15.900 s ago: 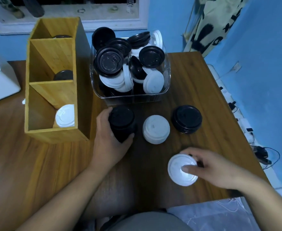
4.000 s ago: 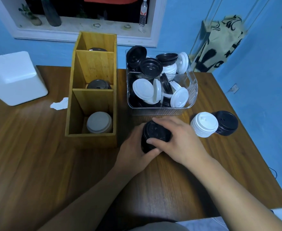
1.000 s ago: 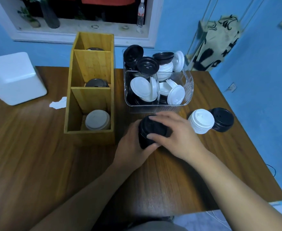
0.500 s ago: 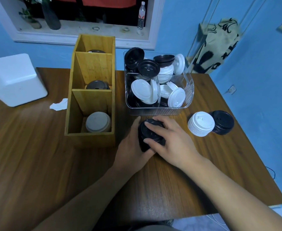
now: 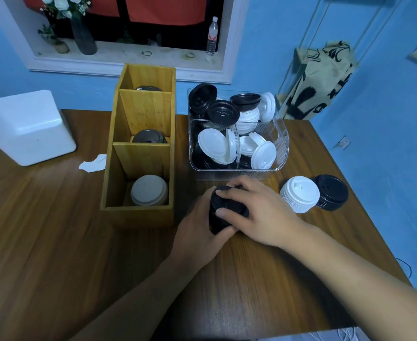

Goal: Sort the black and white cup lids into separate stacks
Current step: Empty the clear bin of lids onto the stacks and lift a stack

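Observation:
A tall stack of black lids point(image 5: 221, 214) stands on the table just in front of the clear bin. My left hand point(image 5: 197, 232) grips its left side. My right hand point(image 5: 259, 212) lies over its top with fingers curled round the uppermost lids. To the right stand a white lid stack point(image 5: 299, 194) and a lower black lid stack point(image 5: 331, 191), touching each other. The clear plastic bin point(image 5: 280, 143) holds several mixed black and white lids.
A wooden three-compartment organizer point(image 5: 138, 217) stands left of my hands, with a white lid stack point(image 5: 149, 189) in its front slot and dark lids behind. A white foam box point(image 5: 28, 126) and a paper scrap point(image 5: 92, 164) lie far left. The table's right edge is near the stacks.
Both hands have stayed on the black stack; the right hand has slid slightly across its top. The camera view has lifted a little.

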`<state>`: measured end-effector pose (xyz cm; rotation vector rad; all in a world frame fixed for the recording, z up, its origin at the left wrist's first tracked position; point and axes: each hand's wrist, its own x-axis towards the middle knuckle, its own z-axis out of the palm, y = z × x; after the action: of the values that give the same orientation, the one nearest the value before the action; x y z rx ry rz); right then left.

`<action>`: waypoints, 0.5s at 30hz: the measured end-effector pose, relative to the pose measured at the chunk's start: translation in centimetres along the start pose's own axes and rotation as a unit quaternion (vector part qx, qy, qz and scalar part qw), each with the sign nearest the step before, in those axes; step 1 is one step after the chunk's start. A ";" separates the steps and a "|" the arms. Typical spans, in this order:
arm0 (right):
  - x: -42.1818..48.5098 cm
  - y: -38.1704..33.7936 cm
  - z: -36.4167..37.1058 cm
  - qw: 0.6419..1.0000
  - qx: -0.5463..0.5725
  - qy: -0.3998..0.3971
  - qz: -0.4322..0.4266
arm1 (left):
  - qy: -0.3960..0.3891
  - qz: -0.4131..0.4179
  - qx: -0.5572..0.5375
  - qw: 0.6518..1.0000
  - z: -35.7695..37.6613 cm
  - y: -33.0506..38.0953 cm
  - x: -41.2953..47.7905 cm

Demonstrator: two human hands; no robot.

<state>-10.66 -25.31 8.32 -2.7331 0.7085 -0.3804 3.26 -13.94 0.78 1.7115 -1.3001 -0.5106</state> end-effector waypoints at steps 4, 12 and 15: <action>3.9 1.4 -2.5 0.991 0.074 0.107 0.008 | -0.005 -0.003 0.034 0.999 0.1 0.1 0.0; 14.6 3.8 -4.2 0.986 -0.099 0.080 0.107 | -0.023 -0.017 0.042 0.999 -0.1 0.1 0.0; 15.9 3.7 -3.6 0.981 -0.137 0.065 0.120 | -0.022 -0.019 0.032 0.999 -0.1 0.1 0.0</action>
<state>0.05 -37.20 13.20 -2.8450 1.1914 -0.4365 3.34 -13.91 0.90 1.7901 -1.3303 -0.5372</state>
